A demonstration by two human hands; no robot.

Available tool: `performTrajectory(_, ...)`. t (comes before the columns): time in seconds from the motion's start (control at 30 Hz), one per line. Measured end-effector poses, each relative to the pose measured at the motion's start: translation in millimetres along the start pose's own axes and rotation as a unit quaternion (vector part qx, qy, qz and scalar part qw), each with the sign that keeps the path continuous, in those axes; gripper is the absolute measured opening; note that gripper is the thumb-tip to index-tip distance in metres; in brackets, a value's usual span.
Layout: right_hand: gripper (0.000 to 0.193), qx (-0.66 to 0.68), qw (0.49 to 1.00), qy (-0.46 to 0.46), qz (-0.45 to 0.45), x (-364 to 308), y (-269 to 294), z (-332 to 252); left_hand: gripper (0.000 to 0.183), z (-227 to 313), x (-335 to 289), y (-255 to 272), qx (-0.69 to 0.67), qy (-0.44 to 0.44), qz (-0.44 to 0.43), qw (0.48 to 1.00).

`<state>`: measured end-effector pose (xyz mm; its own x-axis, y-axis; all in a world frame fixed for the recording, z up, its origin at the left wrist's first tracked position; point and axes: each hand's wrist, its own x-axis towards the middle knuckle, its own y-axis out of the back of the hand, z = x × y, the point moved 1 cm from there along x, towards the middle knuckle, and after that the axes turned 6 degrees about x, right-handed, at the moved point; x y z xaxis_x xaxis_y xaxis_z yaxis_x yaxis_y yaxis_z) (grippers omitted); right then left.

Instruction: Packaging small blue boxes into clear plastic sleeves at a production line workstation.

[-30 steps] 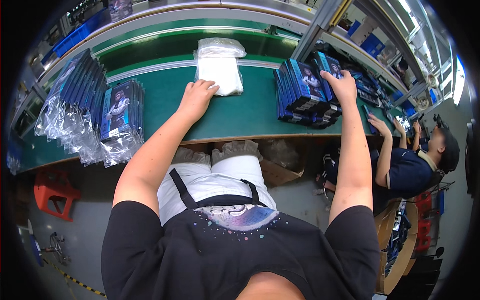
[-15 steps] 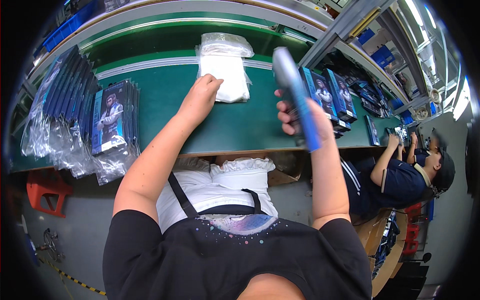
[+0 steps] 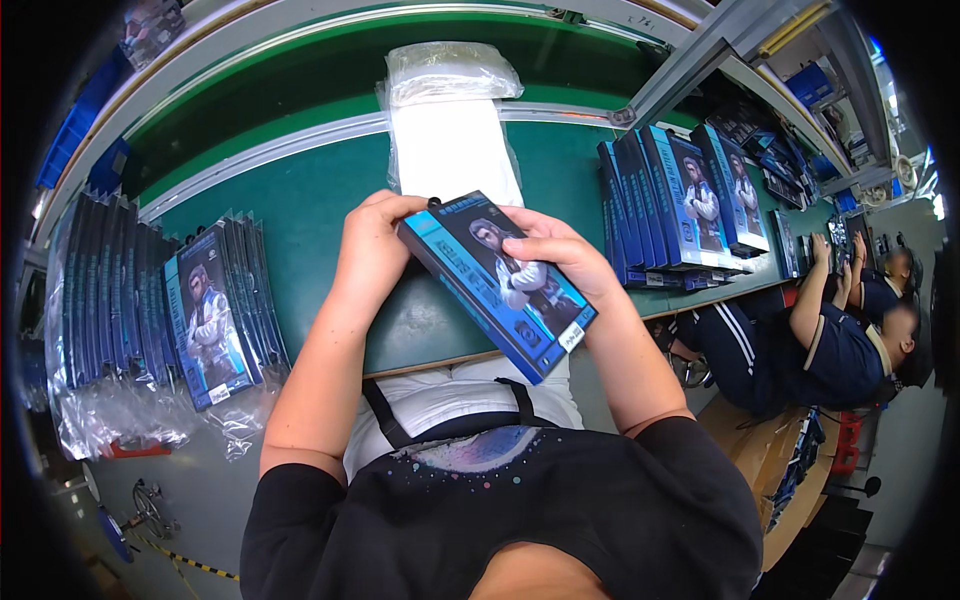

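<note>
A flat blue-and-black box [image 3: 505, 285] with a printed figure on its front is tilted over the table's near edge. My right hand [image 3: 570, 255] is closed round its right side, thumb on the front and the other fingers mostly behind. Beyond the box lies a stack of clear plastic bags [image 3: 450, 140] with a white surface showing. My left hand [image 3: 375, 240] is closed at the near edge of these bags, pinching the plastic bag right beside the box's upper left corner. The corner partly hides its fingertips.
Bagged boxes [image 3: 205, 325] stand in a row on the left, loose plastic hanging at their feet. Boxes without bags [image 3: 690, 205] stand on the right of the green table [image 3: 320, 190]. Co-workers [image 3: 850, 340] sit farther right. An open carton [image 3: 750, 440] is below the table.
My right hand has brought the box leftward and down, turning its printed front up near my left hand. My left hand has stayed by the bags' near edge. The view has shifted.
</note>
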<state>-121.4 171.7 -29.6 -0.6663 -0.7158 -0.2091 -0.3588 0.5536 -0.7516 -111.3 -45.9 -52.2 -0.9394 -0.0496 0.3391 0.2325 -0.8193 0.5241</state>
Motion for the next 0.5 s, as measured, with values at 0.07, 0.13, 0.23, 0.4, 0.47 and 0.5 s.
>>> performTrajectory(0.07, 0.055, -0.041, 0.998, -0.007, 0.041, -8, 5, -4, 0.015, 3, -5, 1, -0.097, 0.118, -0.019, 0.988)
performTrajectory(0.13, 0.055, -0.066, 0.997, -0.009, 0.05, -14, 6, -6, 0.016, 6, -7, 1, -0.159, 0.177, -0.035, 0.971)
performTrajectory(0.23, 0.059, -0.106, 0.992, 0.028, 0.065, -16, 5, -5, 0.018, 10, -5, 7, -0.121, 0.138, -0.053, 0.981)
performTrajectory(0.4, 0.063, -0.152, 0.975, 0.132, 0.092, -14, 8, 10, 0.023, 19, -6, 11, -0.033, 0.047, -0.053, 0.997)
performTrajectory(0.47, 0.064, -0.18, 0.958, 0.189, 0.119, -15, 3, 22, 0.026, 28, -8, 10, 0.008, -0.002, -0.029, 1.0)
performTrajectory(0.5, 0.064, -0.187, 0.954, 0.208, 0.11, -15, 1, 25, 0.027, 32, -8, 10, 0.027, -0.025, -0.015, 0.999)
